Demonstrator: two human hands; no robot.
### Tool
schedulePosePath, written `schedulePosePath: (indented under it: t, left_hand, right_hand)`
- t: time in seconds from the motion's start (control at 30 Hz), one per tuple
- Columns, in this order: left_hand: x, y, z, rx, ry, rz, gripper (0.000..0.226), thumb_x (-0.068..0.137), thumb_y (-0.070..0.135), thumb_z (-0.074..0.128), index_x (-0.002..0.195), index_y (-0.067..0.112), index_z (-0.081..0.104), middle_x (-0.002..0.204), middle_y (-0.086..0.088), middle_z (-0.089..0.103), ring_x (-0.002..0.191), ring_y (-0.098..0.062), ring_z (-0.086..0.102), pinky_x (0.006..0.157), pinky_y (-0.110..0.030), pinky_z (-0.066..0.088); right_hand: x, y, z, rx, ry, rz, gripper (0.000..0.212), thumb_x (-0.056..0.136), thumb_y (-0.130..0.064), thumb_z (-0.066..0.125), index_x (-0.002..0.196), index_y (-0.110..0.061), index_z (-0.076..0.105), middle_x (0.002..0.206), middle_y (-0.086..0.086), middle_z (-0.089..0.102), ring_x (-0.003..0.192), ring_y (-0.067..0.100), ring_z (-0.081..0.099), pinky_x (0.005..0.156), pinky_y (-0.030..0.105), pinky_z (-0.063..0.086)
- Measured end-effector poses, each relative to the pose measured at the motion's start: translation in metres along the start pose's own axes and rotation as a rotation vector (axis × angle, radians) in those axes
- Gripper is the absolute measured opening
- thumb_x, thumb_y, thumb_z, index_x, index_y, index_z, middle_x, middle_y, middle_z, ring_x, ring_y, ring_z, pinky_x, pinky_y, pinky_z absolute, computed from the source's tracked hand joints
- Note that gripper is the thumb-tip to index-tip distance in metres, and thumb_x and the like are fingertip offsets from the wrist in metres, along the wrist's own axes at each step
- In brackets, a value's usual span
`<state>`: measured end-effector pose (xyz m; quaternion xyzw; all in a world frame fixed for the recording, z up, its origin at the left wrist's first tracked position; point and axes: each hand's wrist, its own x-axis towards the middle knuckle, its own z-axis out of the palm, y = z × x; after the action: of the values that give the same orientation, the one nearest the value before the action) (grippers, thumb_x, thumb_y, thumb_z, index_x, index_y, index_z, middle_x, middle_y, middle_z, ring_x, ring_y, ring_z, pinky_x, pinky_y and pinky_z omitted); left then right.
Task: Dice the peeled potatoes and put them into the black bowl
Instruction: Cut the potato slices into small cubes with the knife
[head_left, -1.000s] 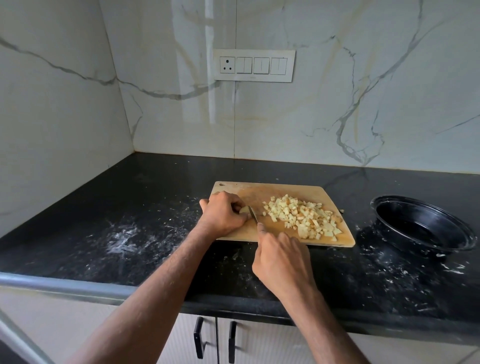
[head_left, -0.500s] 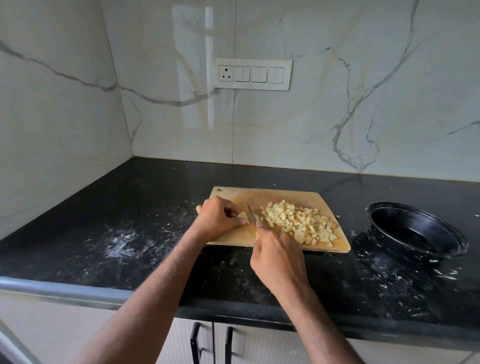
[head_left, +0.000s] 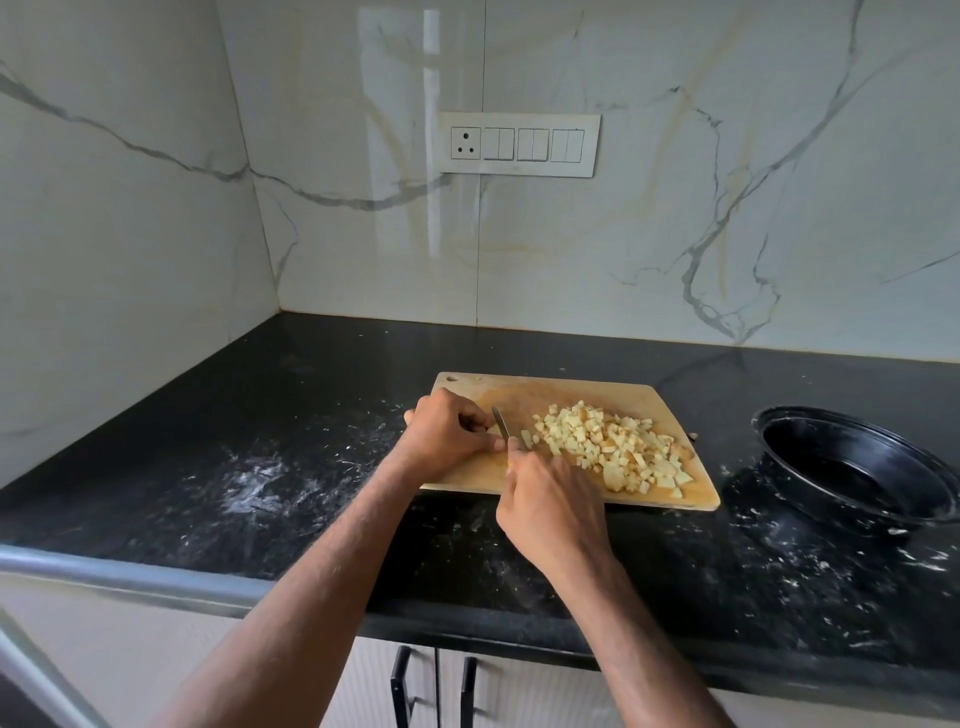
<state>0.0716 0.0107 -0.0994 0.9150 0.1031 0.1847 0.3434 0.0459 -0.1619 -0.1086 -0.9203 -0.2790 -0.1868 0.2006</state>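
One cutting board, one black bowl, one heap of potato dice. My right hand grips one knife; my left hand is curled over a potato piece.

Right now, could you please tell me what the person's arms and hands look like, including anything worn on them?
Both forearms are bare all the way to the bottom of the picture, with no sleeves showing. The left hand and right hand wear no gloves, and no rings, watch or bracelet can be seen.
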Motion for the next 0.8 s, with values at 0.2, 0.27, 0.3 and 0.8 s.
schedulePosePath:
  t: [0.2, 0.27, 0.3, 0.8]
  left_hand:
    - [-0.001, 0.002, 0.002, 0.013, 0.017, -0.009, 0.024, 0.07, 0.038, 0.09, 0.09, 0.029, 0.08, 0.068, 0.022, 0.064, 0.084, -0.009, 0.063, 0.1, -0.048, 0.044]
    - [-0.001, 0.002, 0.002, 0.038, 0.028, -0.008, 0.026, 0.072, 0.038, 0.088, 0.096, 0.029, 0.08, 0.07, 0.024, 0.062, 0.086, -0.007, 0.061, 0.102, -0.047, 0.043]
    - [-0.001, 0.002, 0.002, 0.046, 0.029, -0.006, 0.026, 0.073, 0.037, 0.088, 0.097, 0.029, 0.079, 0.071, 0.025, 0.062, 0.087, -0.007, 0.061, 0.102, -0.046, 0.042]
    - [-0.003, -0.003, -0.001, -0.033, 0.009, -0.001, 0.032, 0.067, 0.035, 0.093, 0.094, 0.024, 0.081, 0.077, 0.021, 0.068, 0.083, -0.003, 0.067, 0.092, -0.04, 0.056]
  right_hand:
    - [-0.008, 0.003, -0.004, 0.025, -0.058, -0.037, 0.037, 0.102, -0.022, 0.048, 0.137, -0.018, 0.055, 0.071, -0.01, 0.054, 0.053, 0.003, 0.047, 0.048, 0.018, 0.032]
    - [-0.016, 0.004, -0.006, 0.017, -0.059, -0.034, 0.043, 0.101, -0.022, 0.048, 0.143, -0.018, 0.05, 0.075, -0.007, 0.057, 0.057, 0.006, 0.05, 0.052, 0.021, 0.037]
    - [-0.02, 0.004, -0.007, 0.004, -0.052, -0.029, 0.046, 0.1, -0.022, 0.049, 0.146, -0.019, 0.048, 0.077, -0.006, 0.058, 0.06, 0.008, 0.052, 0.053, 0.022, 0.039]
    - [-0.011, 0.004, -0.003, 0.064, 0.019, 0.03, 0.044, 0.102, -0.029, 0.047, 0.145, -0.022, 0.051, 0.067, -0.009, 0.063, 0.05, 0.004, 0.054, 0.049, 0.022, 0.053]
